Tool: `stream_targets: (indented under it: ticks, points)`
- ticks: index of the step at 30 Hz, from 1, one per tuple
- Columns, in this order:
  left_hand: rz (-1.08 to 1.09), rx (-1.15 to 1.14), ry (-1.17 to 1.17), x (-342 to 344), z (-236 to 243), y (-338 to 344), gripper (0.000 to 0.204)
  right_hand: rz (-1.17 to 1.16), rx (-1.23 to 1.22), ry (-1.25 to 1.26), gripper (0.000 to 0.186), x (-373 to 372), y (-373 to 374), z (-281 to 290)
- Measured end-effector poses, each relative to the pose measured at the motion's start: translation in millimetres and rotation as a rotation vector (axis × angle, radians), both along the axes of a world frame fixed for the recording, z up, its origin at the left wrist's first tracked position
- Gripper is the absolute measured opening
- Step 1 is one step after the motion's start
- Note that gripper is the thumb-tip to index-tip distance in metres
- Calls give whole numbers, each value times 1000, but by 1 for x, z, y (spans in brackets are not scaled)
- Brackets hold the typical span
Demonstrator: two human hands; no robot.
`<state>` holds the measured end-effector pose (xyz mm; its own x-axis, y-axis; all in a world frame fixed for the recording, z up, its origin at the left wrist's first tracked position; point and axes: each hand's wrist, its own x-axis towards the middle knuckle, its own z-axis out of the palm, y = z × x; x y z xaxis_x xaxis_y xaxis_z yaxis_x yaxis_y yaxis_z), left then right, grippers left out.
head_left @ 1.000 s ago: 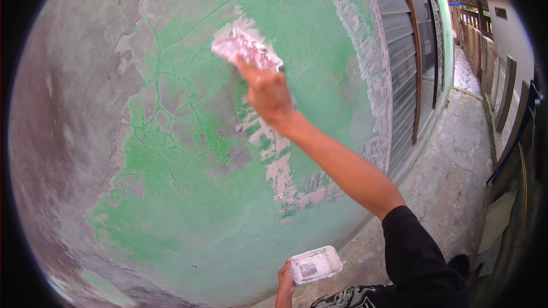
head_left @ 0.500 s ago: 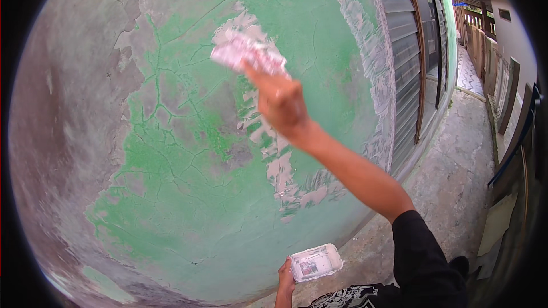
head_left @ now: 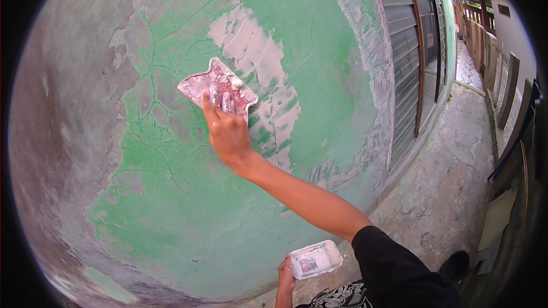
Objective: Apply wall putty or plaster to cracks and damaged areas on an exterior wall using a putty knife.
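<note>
My right hand (head_left: 228,134) reaches up to a cracked green wall (head_left: 171,194) and presses a flat putty scraper (head_left: 217,86), smeared with white and pink filler, against it. A broad patch of white filler (head_left: 257,63) runs down the wall just right of the scraper. Low in the view, my left hand (head_left: 284,278) holds a small white rectangular tub (head_left: 315,259) of filler near my body.
Grey bare plaster (head_left: 63,108) shows where the green paint has peeled on the left. A louvred window with a brown frame (head_left: 408,51) stands to the right. Below it runs a concrete walkway (head_left: 451,182), with boards and a fence (head_left: 508,97) along its far side.
My right hand has carried the scraper down and to the left across the wall, away from the top of the white patch. The tub in my left hand has stayed put.
</note>
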<state>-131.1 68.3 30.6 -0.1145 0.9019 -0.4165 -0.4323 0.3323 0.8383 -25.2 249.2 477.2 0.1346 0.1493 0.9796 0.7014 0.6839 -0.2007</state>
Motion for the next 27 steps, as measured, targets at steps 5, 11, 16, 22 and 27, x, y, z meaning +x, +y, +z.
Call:
stream_targets:
  ticks: [5, 11, 16, 22, 27]
  points:
    - [19, -3, 3, -14, -4, -4, 39, 142, 72, 147, 58, 33, -27, -1]
    - [-27, -13, 7, -17, 5, -9, 40, -50, 150, 341, 57, 89, 2, 8]
    - [-46, -12, 67, -32, 5, -8, 43, -57, -18, 242, 56, 49, 27, -11]
    - [-52, -28, -12, -38, 13, -10, 39, -21, -60, 179, 57, 5, 4, -29]
    - [-126, -11, -19, -47, -1, -3, 41, 196, 18, 228, 56, 34, -46, -41]
